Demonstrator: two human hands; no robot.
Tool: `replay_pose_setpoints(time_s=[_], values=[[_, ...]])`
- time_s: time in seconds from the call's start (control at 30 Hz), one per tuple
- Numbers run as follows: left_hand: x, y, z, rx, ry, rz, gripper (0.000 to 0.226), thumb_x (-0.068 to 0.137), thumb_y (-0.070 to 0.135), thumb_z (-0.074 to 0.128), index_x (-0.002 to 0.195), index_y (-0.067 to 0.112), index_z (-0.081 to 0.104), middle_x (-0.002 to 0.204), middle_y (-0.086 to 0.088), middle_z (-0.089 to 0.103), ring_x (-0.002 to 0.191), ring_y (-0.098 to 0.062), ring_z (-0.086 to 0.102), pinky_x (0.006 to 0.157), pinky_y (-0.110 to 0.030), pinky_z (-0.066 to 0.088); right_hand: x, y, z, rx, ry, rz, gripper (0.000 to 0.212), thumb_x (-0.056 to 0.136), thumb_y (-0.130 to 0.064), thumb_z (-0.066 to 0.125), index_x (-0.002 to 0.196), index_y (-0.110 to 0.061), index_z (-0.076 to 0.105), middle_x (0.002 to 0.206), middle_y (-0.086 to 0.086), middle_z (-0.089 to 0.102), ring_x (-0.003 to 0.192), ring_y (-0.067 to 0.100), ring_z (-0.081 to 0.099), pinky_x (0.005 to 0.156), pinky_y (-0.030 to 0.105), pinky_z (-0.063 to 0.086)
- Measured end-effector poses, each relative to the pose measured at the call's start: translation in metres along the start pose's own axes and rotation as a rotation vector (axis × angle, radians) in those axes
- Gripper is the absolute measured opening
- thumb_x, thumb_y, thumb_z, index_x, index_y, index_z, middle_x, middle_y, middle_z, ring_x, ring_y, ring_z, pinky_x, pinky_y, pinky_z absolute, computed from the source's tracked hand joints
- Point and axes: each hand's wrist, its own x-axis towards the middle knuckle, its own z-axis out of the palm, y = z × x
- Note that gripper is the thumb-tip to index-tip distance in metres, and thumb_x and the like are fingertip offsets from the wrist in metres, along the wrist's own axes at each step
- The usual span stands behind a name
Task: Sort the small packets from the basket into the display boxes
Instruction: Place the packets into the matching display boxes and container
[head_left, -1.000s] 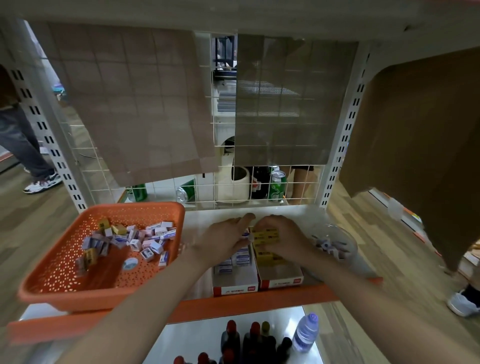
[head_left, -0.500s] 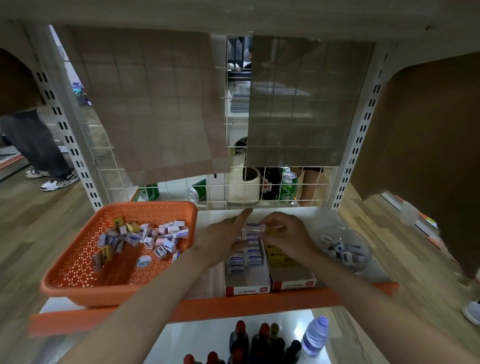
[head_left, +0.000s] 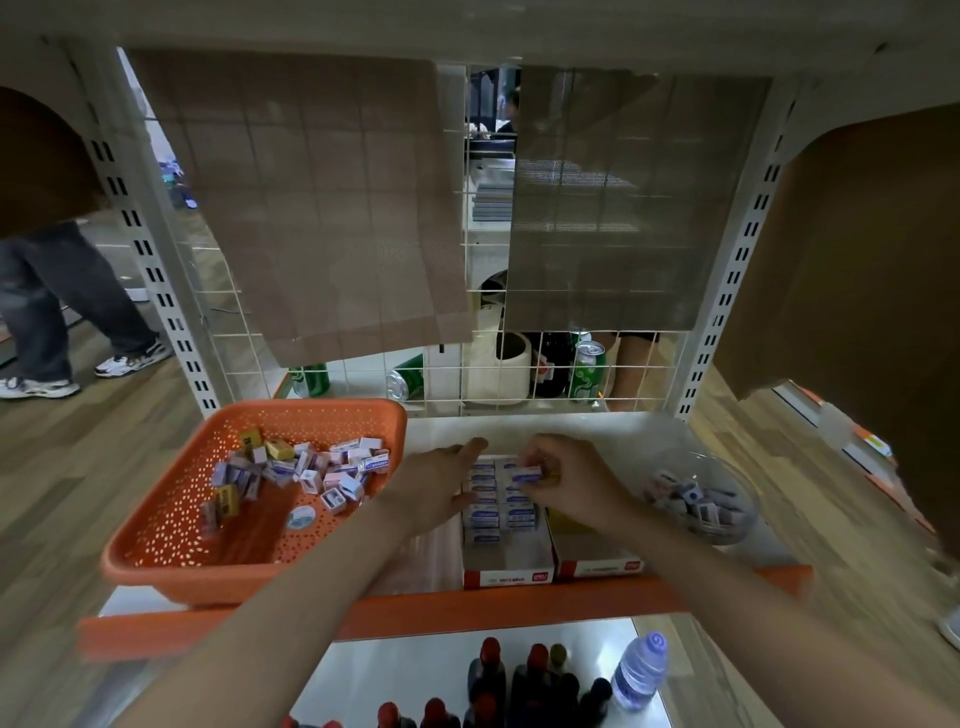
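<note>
An orange basket (head_left: 171, 540) on the shelf's left holds several small white, blue and yellow packets (head_left: 306, 470). Two red-fronted display boxes stand side by side at the shelf's front. The left display box (head_left: 506, 569) holds rows of white-and-blue packets. The right display box (head_left: 597, 564) is mostly hidden by my right arm. My right hand (head_left: 569, 483) pinches a white-and-blue packet (head_left: 525, 474) over the far end of the left box. My left hand (head_left: 441, 486) rests against the left box's left side with fingers extended.
A clear glass bowl (head_left: 737, 499) with several packets sits right of the boxes. A wire grid with brown mats backs the shelf; cans stand behind it. Bottles stand on the lower shelf (head_left: 467, 670). A person walks at far left.
My right hand, which held yellow packets over the right box a second ago, now pinches a white-and-blue packet over the left box. My left hand stays beside that box. The camera view shifted.
</note>
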Motion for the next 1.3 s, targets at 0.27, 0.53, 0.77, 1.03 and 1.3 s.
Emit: replay_pose_setpoints(time_s=[0.27, 0.53, 0.77, 1.03, 1.3], values=[[-0.001, 0.005, 0.01, -0.127, -0.193, -0.19, 0.044, 0.097, 0.032, 0.048, 0.134, 0.012, 0.039, 0.129, -0.008, 0.054, 0.116, -0.021, 0.053, 0.09, -0.027, 0.043, -0.004, 0.005, 0.007, -0.158, -0.011, -0.018, 0.022, 0.075, -0.011, 0.077, 0.091, -0.016, 0.063, 0.091, -0.007, 0.054, 0.082, 0.007, 0.056, 0.068, 0.002, 0.039], [0.001, 0.007, 0.018, -0.346, -0.266, -0.368, 0.041, 0.089, 0.009, 0.059, 0.128, 0.009, 0.049, 0.128, -0.008, 0.052, 0.114, -0.022, 0.054, 0.089, -0.028, 0.046, -0.008, 0.001, 0.032, -0.175, -0.103, 0.042, 0.023, 0.08, -0.015, 0.073, 0.101, -0.017, 0.065, 0.104, -0.007, 0.064, 0.092, 0.004, 0.057, 0.079, 0.015, 0.047], [0.004, 0.006, 0.023, -0.428, -0.275, -0.411, 0.044, 0.082, -0.002, 0.064, 0.124, 0.005, 0.051, 0.118, -0.011, 0.06, 0.103, -0.023, 0.062, 0.083, -0.029, 0.054, -0.007, 0.004, 0.069, -0.29, -0.104, 0.026, 0.017, 0.084, -0.015, 0.068, 0.101, -0.017, 0.066, 0.117, -0.002, 0.059, 0.106, 0.016, 0.057, 0.089, 0.023, 0.047], [0.004, 0.005, 0.024, -0.456, -0.28, -0.409, 0.048, 0.081, -0.003, 0.065, 0.126, 0.005, 0.051, 0.119, -0.012, 0.059, 0.104, -0.023, 0.062, 0.086, -0.03, 0.054, -0.009, 0.0, 0.079, -0.398, -0.098, -0.017, 0.019, 0.093, -0.018, 0.056, 0.111, -0.016, 0.061, 0.124, 0.002, 0.057, 0.114, 0.018, 0.054, 0.093, 0.022, 0.043], [0.004, 0.006, 0.026, -0.446, -0.276, -0.404, 0.045, 0.081, -0.003, 0.065, 0.123, 0.006, 0.052, 0.115, -0.011, 0.062, 0.102, -0.022, 0.062, 0.084, -0.027, 0.052, -0.008, 0.0, 0.078, -0.41, -0.095, -0.008, 0.012, 0.092, -0.02, 0.057, 0.1, -0.015, 0.064, 0.122, 0.0, 0.059, 0.113, 0.019, 0.055, 0.092, 0.022, 0.044]])
